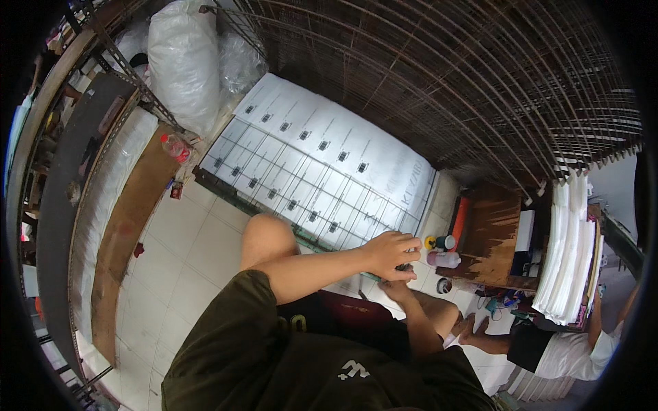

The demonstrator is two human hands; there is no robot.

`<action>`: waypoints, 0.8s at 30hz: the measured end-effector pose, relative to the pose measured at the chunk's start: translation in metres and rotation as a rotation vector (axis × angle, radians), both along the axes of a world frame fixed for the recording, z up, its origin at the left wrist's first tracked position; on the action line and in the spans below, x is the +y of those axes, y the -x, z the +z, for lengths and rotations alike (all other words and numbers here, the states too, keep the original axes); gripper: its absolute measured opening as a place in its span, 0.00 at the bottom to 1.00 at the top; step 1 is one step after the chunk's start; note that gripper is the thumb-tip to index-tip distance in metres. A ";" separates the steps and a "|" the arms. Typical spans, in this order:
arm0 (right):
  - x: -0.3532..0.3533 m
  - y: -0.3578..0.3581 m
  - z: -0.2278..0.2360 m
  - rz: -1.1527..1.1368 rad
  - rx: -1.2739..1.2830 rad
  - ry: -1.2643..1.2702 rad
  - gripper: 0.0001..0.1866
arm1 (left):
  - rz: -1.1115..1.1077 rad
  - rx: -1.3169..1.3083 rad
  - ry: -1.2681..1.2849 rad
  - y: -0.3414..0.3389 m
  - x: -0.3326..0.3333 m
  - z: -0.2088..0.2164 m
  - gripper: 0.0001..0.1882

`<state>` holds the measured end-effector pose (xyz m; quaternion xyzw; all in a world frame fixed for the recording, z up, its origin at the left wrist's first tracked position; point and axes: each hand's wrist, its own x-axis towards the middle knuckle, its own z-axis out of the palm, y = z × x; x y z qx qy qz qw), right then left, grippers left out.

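Note:
My left hand [392,253] reaches across to the right, its fingers curled over a small dark item that I cannot make out. Just below it is my right hand [397,290], close against the left hand, its fingers largely hidden. Both hands are above my right thigh, beside the near right corner of a large sheet [301,127] with a printed grid and repeated small dark marks. To the right of my hands are a bottle of pinkish liquid [445,259], a dark round container [447,243] and a small yellow item [430,242].
Stacked wire mesh racks [439,75] rise at the back. A large white plastic sack [181,65] and a red-labelled bottle [175,148] are at the left, near a shelf. At the right are a wooden box [490,229], white stacked sheets [565,253] and another person [562,353].

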<state>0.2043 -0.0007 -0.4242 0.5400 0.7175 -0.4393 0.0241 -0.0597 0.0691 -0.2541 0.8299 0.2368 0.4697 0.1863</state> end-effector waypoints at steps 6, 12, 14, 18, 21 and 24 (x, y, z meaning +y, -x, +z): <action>-0.059 0.052 0.070 0.220 -0.146 0.183 0.41 | 0.077 0.006 -0.043 0.014 -0.010 0.002 0.19; -0.075 0.069 0.088 0.298 -0.310 0.072 0.43 | 0.069 0.060 -0.005 0.017 -0.024 -0.001 0.18; -0.080 0.067 0.085 0.290 -0.289 0.053 0.42 | 0.085 0.080 0.012 0.016 -0.026 -0.009 0.18; -0.088 0.070 0.088 0.296 -0.297 0.020 0.41 | 0.103 0.179 0.089 0.016 -0.032 -0.025 0.19; -0.093 0.069 0.096 0.297 -0.322 0.001 0.43 | 0.123 0.253 0.079 0.011 -0.038 -0.031 0.19; -0.097 0.053 0.092 0.310 -0.339 -0.007 0.46 | 0.096 0.326 0.088 0.004 -0.045 -0.042 0.19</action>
